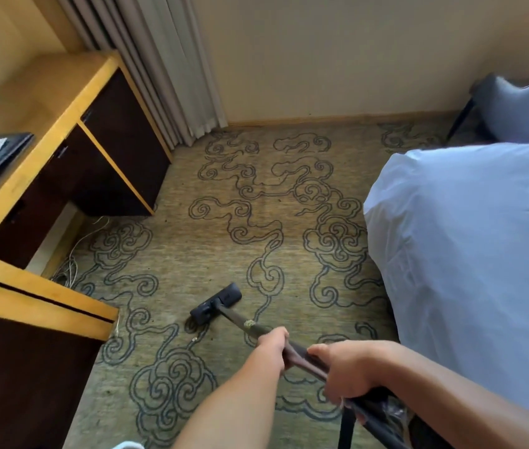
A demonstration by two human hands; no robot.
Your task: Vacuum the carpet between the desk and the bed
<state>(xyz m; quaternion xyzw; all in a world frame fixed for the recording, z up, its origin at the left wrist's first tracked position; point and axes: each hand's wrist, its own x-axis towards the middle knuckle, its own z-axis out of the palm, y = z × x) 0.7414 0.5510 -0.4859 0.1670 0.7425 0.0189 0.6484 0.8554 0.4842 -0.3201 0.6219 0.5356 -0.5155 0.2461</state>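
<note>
A dark vacuum wand point(240, 320) runs from the bottom right down to a black floor head point(216, 303) resting on the patterned olive carpet point(256, 228). My left hand point(271, 350) grips the wand farther down its length. My right hand point(346, 372) grips it higher up, near the handle and hose. The floor head lies close to the near desk corner point(107, 319). The yellow-topped desk point(52, 105) with dark fronts lines the left side. The bed point(470, 254) with white sheets fills the right.
Loose white cables point(72, 264) lie on the carpet under the desk opening. Grey curtains point(166, 69) hang at the far left corner against a cream wall. A grey chair point(522, 108) stands beyond the bed. A small crumb of debris point(195, 339) lies near the floor head.
</note>
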